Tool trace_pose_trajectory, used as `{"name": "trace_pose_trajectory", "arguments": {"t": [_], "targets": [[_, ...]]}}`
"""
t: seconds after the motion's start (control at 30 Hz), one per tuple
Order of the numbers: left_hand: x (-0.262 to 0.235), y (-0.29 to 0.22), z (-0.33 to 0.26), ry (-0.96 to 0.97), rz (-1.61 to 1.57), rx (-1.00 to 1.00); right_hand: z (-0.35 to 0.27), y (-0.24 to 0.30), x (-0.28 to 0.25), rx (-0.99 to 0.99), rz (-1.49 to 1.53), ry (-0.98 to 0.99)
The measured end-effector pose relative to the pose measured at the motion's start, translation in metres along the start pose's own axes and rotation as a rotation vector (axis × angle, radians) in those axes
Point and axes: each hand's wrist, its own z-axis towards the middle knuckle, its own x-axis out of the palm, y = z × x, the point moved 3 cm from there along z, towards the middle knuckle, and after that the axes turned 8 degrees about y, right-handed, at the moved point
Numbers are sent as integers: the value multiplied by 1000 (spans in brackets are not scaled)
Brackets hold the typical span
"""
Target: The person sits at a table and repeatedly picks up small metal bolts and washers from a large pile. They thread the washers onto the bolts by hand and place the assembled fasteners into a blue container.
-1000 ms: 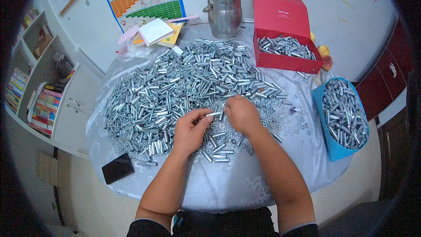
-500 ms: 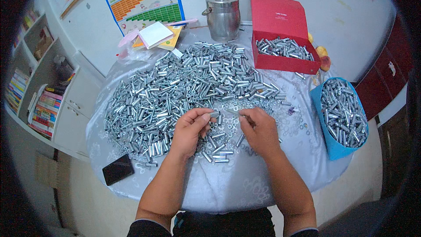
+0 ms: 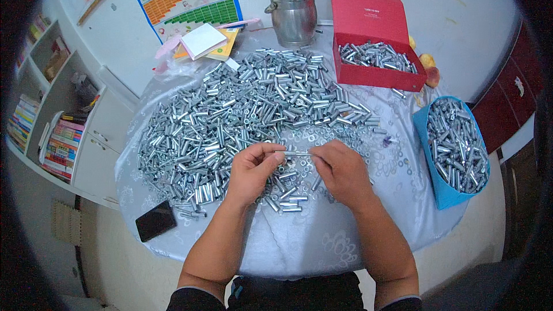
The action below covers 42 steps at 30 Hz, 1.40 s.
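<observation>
Between the fingertips of both hands lies a short, thin silver metal piece (image 3: 296, 153), held level above the table. My left hand (image 3: 252, 171) pinches its left end, thumb against the curled fingers. My right hand (image 3: 341, 173) pinches the right end; its fingertips partly cover it. Whether this is one part or a rod inside a sleeve is too small to tell. Just beyond and left of my hands spreads a big heap of silver metal sleeves (image 3: 213, 115). Small washers (image 3: 299, 168) lie scattered beneath and around my fingers.
A red lidded box (image 3: 380, 78) of metal parts stands at the back right, and a blue bin (image 3: 439, 175) full of them at the right. A black phone (image 3: 155, 221) lies at the left edge. A steel pot (image 3: 294, 17) and notebooks (image 3: 204, 42) sit at the back.
My hands have come closer together. The tube in my left fingers and the thin piece in my right, apart before, now line up end to end. The view has shifted slightly.
</observation>
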Motion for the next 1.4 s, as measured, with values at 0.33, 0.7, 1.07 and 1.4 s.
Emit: {"name": "trace_pose_trajectory", "arguments": {"t": [0.33, 0.7, 1.07, 1.4], "targets": [[7, 16, -2, 93, -399, -215, -4, 13, 13, 91, 293, 97], [20, 2, -11, 218, 62, -179, -2, -3, 18, 178, 561, -12], [16, 1, -8, 129, -127, -240, -3, -20, 19, 386, 741, 74], [5, 2, -2, -141, -293, -175, 4, -49, -19, 187, -110, -304]]}}
